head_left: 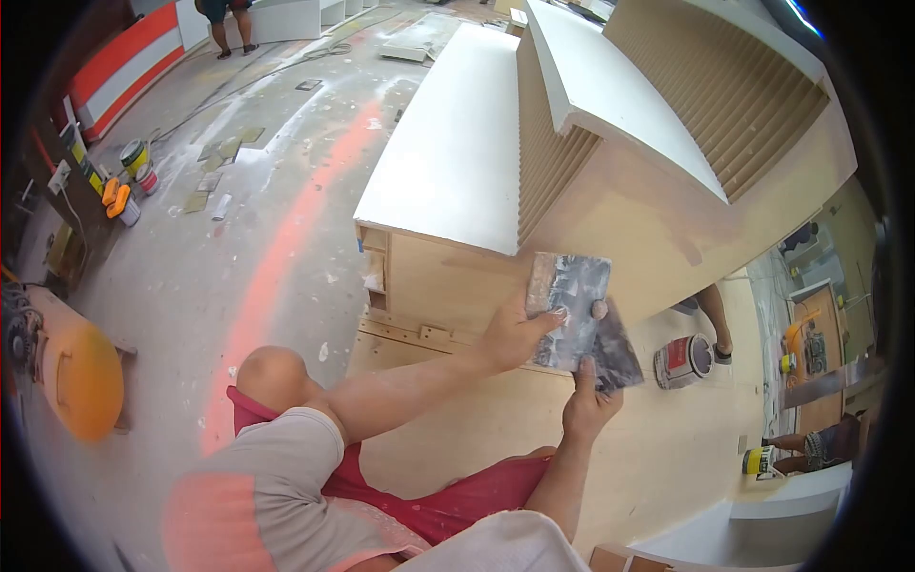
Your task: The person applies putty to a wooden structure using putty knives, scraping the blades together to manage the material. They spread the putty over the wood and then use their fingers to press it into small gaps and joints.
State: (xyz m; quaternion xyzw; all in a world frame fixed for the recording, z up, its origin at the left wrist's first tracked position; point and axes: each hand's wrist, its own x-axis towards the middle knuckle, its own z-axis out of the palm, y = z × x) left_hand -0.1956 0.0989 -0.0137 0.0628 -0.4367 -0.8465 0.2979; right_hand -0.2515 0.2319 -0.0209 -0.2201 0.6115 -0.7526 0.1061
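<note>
My left hand point(519, 334) grips a flat rectangular plate point(577, 286) smeared with grey and white filler, thumb across its face. In my right hand point(591, 412) is a second, darker flat plate point(618, 351), pinched near its lower edge with the thumb up. The two plates overlap, the darker one lower and to the right. A small pale lump point(599, 310) shows at the first plate's right edge. Right behind the plates stands a large stepped wooden unit point(448, 281) with white tops and ribbed faces; its plain side panel faces me.
A red and white bucket point(679, 362) stands right of my hands, beside another person's leg point(713, 319). An orange tank point(88, 381) is at left. Paint cans point(135, 155) line the left wall. Other people point(226, 24) are farther off. Thin tiles point(227, 149) lie on the floor.
</note>
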